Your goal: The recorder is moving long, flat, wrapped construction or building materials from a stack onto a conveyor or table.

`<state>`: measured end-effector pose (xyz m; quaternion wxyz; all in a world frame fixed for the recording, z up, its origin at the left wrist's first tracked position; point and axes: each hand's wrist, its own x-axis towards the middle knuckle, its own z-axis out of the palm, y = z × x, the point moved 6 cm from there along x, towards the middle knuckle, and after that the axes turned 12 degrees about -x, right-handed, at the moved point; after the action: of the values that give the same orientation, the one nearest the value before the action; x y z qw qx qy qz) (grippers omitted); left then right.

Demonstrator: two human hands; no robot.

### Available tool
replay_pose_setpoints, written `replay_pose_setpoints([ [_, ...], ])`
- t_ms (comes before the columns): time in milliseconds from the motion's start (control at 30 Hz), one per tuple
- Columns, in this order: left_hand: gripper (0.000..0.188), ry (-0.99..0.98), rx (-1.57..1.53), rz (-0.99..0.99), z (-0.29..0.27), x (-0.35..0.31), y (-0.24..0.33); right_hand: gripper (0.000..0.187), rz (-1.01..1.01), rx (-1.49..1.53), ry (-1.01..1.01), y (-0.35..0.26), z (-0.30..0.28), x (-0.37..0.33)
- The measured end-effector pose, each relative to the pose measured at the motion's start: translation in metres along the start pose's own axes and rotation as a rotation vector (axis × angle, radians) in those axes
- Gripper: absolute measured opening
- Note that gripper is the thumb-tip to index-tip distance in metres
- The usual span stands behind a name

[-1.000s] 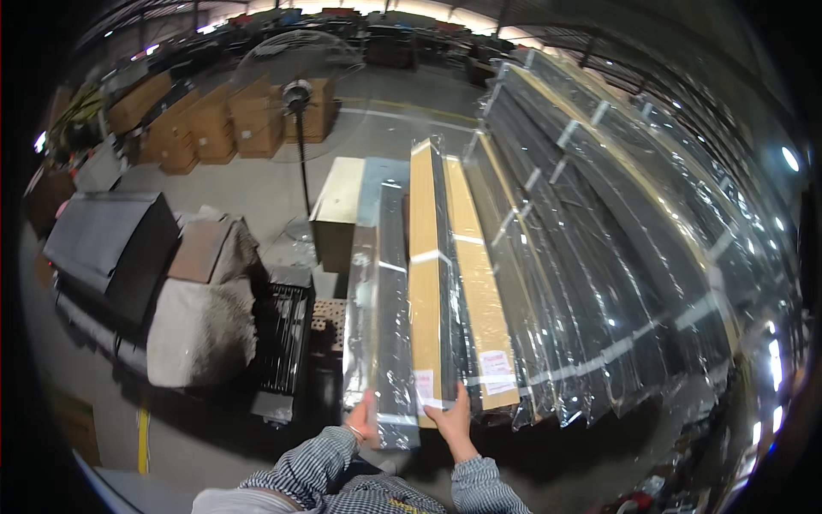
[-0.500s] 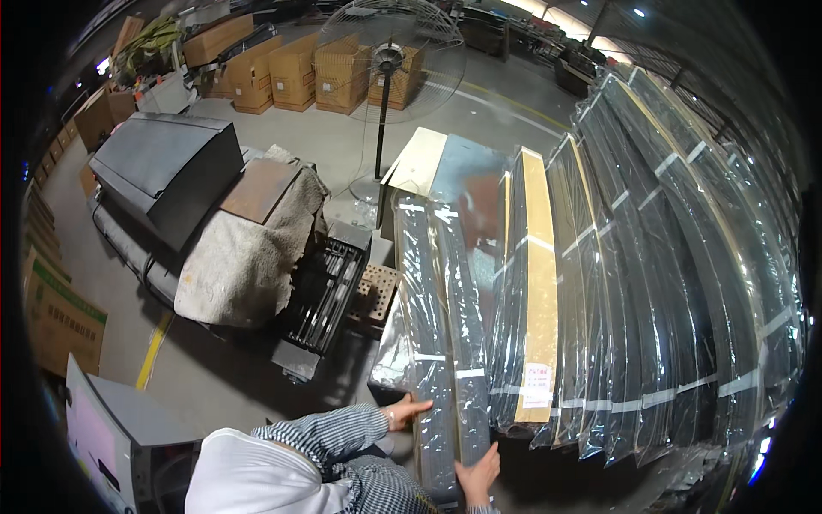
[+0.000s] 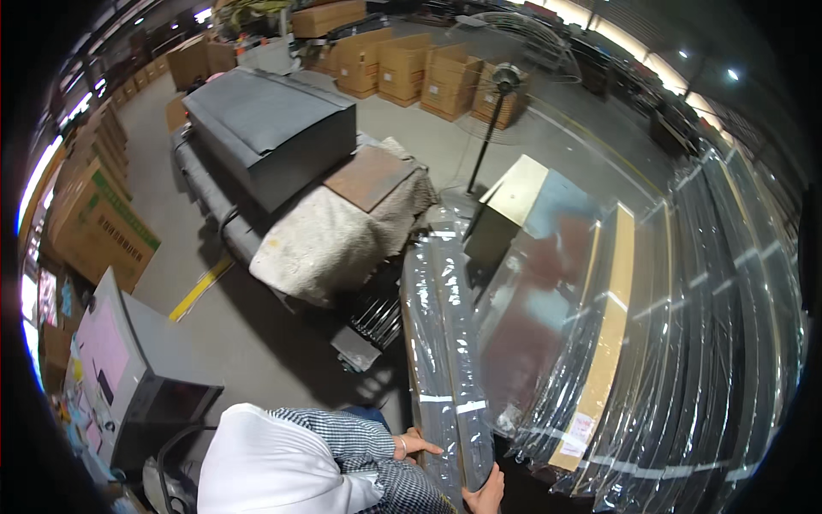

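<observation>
Two long, dark grey pieces lie side by side in clear film with white bands, forming one long pack (image 3: 445,343). My left hand (image 3: 414,445) grips its left edge, fingers over the top. On the right edge near the close end, my right hand (image 3: 485,492) is closed, its fingers partly hidden below. The pack points away from me, its far end beside the cloth-draped machine (image 3: 334,244). Right of it is a worn table (image 3: 535,334) with a reddish-brown and pale blue top.
Many similar wrapped lengths (image 3: 693,343) are stacked at the right, a tan strip (image 3: 604,343) among them. A roller bed (image 3: 377,321) sits left of the pack. Beyond stand a fan pole (image 3: 486,146) and cartons (image 3: 402,70). A grey cabinet (image 3: 141,377) is at the lower left.
The view has turned left. Both hands have carried the pack leftward, away from the stack and off the table, uncovering more of the tabletop. Its far end now overlaps the roller bed's side.
</observation>
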<state>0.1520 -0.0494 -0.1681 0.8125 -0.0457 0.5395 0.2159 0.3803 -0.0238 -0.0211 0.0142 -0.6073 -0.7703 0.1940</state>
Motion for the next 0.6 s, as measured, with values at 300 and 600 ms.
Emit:
replay_pose_setpoints([
  [300,0.111,0.046,-0.592,0.277,-0.052,-0.074,0.069,0.103,-0.388,-0.155,0.162,-0.12,-0.058,0.116],
  [600,0.122,0.061,-0.823,0.517,-0.069,-0.109,0.134,0.095,-0.417,-0.185,0.059,-0.186,-0.082,0.163],
])
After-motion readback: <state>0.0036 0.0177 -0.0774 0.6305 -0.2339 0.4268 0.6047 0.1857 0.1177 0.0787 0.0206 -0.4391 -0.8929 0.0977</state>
